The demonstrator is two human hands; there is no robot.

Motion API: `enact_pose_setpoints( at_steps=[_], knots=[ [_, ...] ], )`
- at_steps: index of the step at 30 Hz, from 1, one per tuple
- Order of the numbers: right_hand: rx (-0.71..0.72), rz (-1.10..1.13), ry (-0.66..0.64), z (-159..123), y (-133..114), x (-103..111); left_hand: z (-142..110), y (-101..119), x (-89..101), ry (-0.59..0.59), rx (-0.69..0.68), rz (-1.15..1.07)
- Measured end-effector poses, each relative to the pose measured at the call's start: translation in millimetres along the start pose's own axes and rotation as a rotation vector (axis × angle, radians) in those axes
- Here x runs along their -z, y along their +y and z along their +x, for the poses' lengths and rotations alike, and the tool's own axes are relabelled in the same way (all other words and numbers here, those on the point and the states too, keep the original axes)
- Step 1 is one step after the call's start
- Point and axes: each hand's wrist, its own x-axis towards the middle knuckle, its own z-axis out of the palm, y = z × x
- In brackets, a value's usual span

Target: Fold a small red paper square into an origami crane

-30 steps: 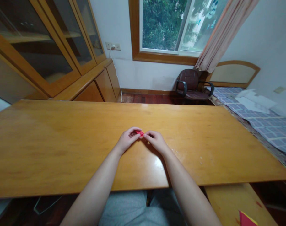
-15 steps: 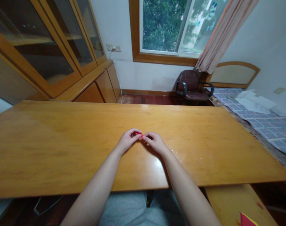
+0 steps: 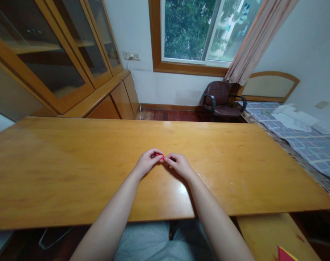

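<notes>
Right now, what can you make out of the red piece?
The red piece is small and bright red, perhaps folded paper, though fingers hide most of it. It sits between the left hand, which pinches it, and the right hand, whose fingertips meet its right end. It is over the table, near the middle; whether it touches the wood, I can't tell.

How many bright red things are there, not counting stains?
2: the small red piece between the left hand and right hand, and the yellow-edged red piece at the bottom right, cut off. Hands may hide more.
</notes>
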Motion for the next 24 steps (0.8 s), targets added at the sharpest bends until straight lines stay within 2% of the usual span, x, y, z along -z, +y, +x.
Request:
enact_pose_setpoints(
  at_steps=[9,16,24],
  knots=[
    [-0.031,0.016,0.024,-1.4,-4.8,-2.1,0.4,2.2,1.2,0.029,-0.066,0.116],
    [-0.021,0.000,0.023,-0.7,-3.2,-1.1,1.7,-7.4,1.8,-0.013,-0.036,0.025],
    [-0.024,0.020,0.030,-1.0,0.6,-1.2,0.5,-0.7,-0.6,-0.013,-0.013,-0.012]
  ],
)
